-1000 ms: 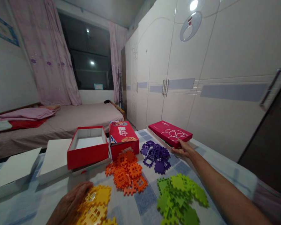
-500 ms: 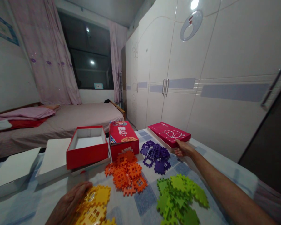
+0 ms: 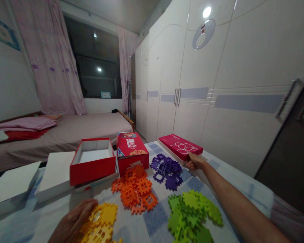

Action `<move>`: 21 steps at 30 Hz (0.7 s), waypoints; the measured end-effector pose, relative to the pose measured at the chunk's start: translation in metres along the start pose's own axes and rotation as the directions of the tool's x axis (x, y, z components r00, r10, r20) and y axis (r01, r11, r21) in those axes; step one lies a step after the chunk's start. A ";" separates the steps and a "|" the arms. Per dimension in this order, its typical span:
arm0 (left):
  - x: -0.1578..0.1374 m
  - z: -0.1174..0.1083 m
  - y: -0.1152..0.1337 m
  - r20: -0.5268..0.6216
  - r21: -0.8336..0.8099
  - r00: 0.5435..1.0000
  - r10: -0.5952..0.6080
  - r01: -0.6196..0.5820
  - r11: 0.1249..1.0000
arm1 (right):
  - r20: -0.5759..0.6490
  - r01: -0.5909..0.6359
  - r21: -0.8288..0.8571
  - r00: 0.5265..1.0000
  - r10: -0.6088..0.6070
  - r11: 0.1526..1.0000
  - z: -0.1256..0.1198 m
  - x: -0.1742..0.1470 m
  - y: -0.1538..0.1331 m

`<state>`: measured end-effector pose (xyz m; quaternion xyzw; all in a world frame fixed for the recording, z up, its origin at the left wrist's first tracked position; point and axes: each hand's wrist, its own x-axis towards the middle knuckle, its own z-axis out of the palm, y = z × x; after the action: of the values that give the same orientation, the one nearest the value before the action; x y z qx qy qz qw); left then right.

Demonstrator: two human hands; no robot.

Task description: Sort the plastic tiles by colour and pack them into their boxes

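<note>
My right hand (image 3: 195,162) is at the near corner of a flat dark pink box (image 3: 178,145) with white line-drawn petals. Its thumb lies at the box's edge and the other fingers curl under it. Beside the left edge of a yellow pile of interlocking plastic pieces (image 3: 103,216) rests my left hand (image 3: 77,216), its fingers stretched out and touching the pile. Purple interlocking pieces (image 3: 171,182) lie just left of my right hand. Green pieces (image 3: 190,216) are heaped nearer to me, and orange pieces (image 3: 138,192) lie in the middle.
An open red box (image 3: 92,173) and a red printed box (image 3: 135,160) stand behind the orange heap. White boxes (image 3: 57,168) sit at the left of the checked cloth (image 3: 155,216). Beyond are a bed (image 3: 91,123) and a white wardrobe (image 3: 164,60).
The camera view has shifted slightly, so everything appears a little lower and further left. Both hands keep nearly the same places against the box and the yellow pile.
</note>
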<state>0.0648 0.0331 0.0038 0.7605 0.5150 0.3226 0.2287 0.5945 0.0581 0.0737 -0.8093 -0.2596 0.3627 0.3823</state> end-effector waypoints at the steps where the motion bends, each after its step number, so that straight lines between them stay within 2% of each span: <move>1: 0.000 0.000 0.004 -0.001 0.004 1.000 -0.012 0.012 1.000 | -0.019 -0.002 -0.025 1.000 0.001 1.000 0.001 0.001 -0.001; 3: -0.001 -0.001 0.012 -0.015 0.018 0.999 -0.041 0.042 0.999 | -0.067 -0.001 -0.094 0.998 -0.005 0.996 0.003 0.001 -0.002; 6: -0.001 0.000 0.023 -0.038 0.026 0.997 -0.062 0.063 0.998 | -0.165 0.047 -0.231 0.983 -0.086 0.972 0.001 -0.001 -0.004; 9: -0.002 0.001 0.026 -0.049 0.031 0.997 -0.058 0.059 0.998 | -0.285 0.106 -0.391 0.931 -0.230 0.914 -0.001 -0.011 -0.003; 12: -0.002 0.001 0.025 -0.035 0.030 0.999 -0.040 0.041 0.999 | -0.355 0.185 -0.526 0.839 -0.411 0.831 -0.001 -0.022 0.006; 15: -0.002 0.001 0.021 -0.029 0.021 0.999 -0.024 0.025 0.999 | -0.349 0.249 -0.706 0.692 -0.632 0.663 -0.010 -0.019 0.033; 16: -0.002 0.001 0.020 -0.026 0.021 0.999 -0.022 0.023 1.000 | -0.321 0.246 -0.762 0.660 -0.679 0.599 -0.016 -0.014 0.045; 17: -0.002 0.001 0.018 -0.026 0.025 0.999 -0.023 0.024 0.999 | -0.289 0.226 -0.801 0.665 -0.689 0.554 -0.024 -0.007 0.058; 19: -0.002 0.001 0.016 -0.030 0.037 0.999 -0.029 0.030 0.999 | -0.239 0.165 -0.832 0.756 -0.610 0.530 -0.043 0.008 0.086; 21: -0.001 0.001 0.014 -0.036 0.046 0.999 -0.031 0.033 0.998 | -0.229 0.090 -0.828 0.846 -0.481 0.553 -0.061 0.023 0.110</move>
<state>0.0743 0.0265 0.0124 0.7515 0.5384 0.3202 0.2070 0.6722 -0.0152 0.0032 -0.8961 -0.4327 -0.0484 0.0866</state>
